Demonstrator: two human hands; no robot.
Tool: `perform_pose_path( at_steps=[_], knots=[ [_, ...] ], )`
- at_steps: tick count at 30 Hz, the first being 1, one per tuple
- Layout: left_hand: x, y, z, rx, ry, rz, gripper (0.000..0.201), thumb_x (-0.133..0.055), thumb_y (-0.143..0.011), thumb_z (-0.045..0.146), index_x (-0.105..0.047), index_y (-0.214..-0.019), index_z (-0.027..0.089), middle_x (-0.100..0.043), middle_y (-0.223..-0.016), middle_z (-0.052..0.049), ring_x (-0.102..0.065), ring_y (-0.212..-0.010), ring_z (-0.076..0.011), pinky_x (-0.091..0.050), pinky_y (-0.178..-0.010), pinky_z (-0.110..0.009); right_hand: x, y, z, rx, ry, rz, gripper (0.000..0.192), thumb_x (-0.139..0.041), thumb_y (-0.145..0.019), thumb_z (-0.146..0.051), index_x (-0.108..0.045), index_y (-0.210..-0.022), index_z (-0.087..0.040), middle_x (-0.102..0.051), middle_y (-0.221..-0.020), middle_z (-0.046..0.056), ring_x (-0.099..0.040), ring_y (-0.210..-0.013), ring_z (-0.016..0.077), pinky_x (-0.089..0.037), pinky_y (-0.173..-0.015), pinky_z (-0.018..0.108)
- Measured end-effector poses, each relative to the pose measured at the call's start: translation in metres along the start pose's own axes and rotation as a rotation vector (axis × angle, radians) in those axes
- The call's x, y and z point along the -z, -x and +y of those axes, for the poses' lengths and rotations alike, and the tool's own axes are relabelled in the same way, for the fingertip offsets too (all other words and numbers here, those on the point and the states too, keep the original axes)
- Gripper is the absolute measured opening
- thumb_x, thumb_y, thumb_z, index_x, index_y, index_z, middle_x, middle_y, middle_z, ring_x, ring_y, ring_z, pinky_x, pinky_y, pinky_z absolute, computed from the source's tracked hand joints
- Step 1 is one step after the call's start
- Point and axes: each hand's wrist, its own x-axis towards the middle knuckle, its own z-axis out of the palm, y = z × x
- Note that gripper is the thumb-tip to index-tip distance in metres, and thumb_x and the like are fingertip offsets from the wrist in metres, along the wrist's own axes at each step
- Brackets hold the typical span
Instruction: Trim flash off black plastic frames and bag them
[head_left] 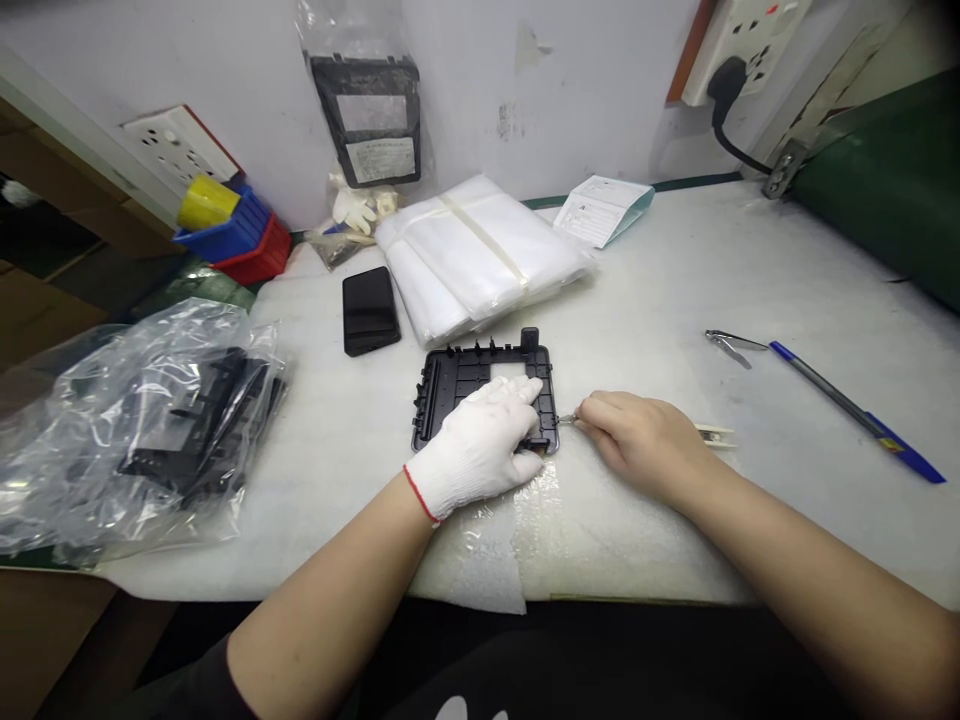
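Observation:
A black plastic panel [448,385] with ribs and small clips along its edges lies flat on the table. My left hand [484,435], in a white knit glove with a red cuff, is closed over its right part, the thumb by the near edge. My bare right hand [645,440] grips a small hand tool [716,436]; its cream-coloured handle ends stick out behind the hand. The tool's metal tip meets the panel's right edge. My fingers hide the tool's middle, and the glove covers part of the panel.
More black parts sit in a clear plastic bag [202,430] at left. Behind are a black phone [371,310], a stack of white bags [487,255] and a folded leaflet [604,210]. Nail clippers [731,342] and a blue pen [847,405] lie at right. Blue and red bins [251,250] stand back left.

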Motion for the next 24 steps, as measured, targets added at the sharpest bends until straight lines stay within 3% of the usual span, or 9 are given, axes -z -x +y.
perform_pose_path(
  at_steps=[8, 12, 15, 18, 21, 24],
  knots=[
    [-0.003, 0.000, -0.004, -0.037, 0.011, 0.005, 0.009, -0.058, -0.070, 0.021, -0.061, -0.073, 0.014, -0.049, -0.129, -0.014, -0.049, -0.114, -0.0286, -0.039, -0.098, -0.039, -0.001, 0.003, 0.002, -0.050, -0.082, 0.122, 0.021, -0.035, -0.090, -0.024, -0.049, -0.074, -0.020, -0.056, -0.067, -0.001, -0.050, -0.058, 0.0128, -0.032, -0.051, 0.024],
    [0.015, 0.017, -0.003, -0.049, 0.113, 0.081, 0.012, -0.052, -0.079, 0.021, -0.062, -0.081, 0.015, -0.052, -0.127, -0.011, -0.051, -0.112, -0.0245, -0.039, -0.097, -0.037, 0.014, 0.005, 0.004, -0.205, 0.004, 0.260, 0.018, -0.036, -0.088, -0.029, -0.051, -0.088, -0.019, -0.061, -0.080, 0.004, -0.058, -0.070, 0.0190, -0.037, -0.054, 0.028],
    [0.043, 0.040, 0.005, 0.004, 0.341, 0.224, 0.012, -0.049, -0.080, 0.016, -0.060, -0.083, 0.017, -0.058, -0.115, -0.007, -0.054, -0.104, -0.0196, -0.041, -0.093, -0.034, 0.021, 0.015, 0.016, -0.357, 0.101, 0.232, 0.023, -0.034, -0.088, -0.031, -0.053, -0.092, -0.019, -0.062, -0.087, 0.007, -0.060, -0.078, 0.0235, -0.043, -0.057, 0.033],
    [0.066, 0.065, 0.017, -0.033, 0.687, 0.299, 0.012, -0.046, -0.080, 0.014, -0.057, -0.085, 0.016, -0.059, -0.100, -0.008, -0.056, -0.090, -0.0168, -0.045, -0.083, -0.031, 0.011, 0.034, 0.037, -0.377, 0.133, 0.196, 0.029, -0.030, -0.087, -0.031, -0.056, -0.086, -0.018, -0.062, -0.087, 0.011, -0.061, -0.077, 0.0261, -0.046, -0.061, 0.039],
    [0.077, 0.081, 0.030, -0.093, 1.054, 0.314, 0.013, -0.047, -0.082, 0.022, -0.057, -0.085, 0.013, -0.058, -0.089, -0.009, -0.054, -0.070, -0.0140, -0.045, -0.065, -0.027, -0.007, 0.052, 0.056, -0.362, 0.187, 0.238, 0.029, -0.032, -0.084, -0.032, -0.058, -0.082, -0.020, -0.063, -0.086, 0.012, -0.061, -0.076, 0.0289, -0.047, -0.063, 0.044],
    [0.081, 0.088, 0.040, -0.163, 1.322, 0.314, 0.016, -0.054, -0.077, 0.028, -0.057, -0.073, 0.013, -0.056, -0.076, -0.007, -0.049, -0.061, -0.0115, -0.041, -0.056, -0.023, -0.016, 0.067, 0.065, -0.316, 0.177, 0.353, 0.027, -0.041, -0.082, -0.037, -0.058, -0.093, -0.020, -0.063, -0.093, 0.014, -0.060, -0.083, 0.0332, -0.048, -0.068, 0.049]
  ],
)
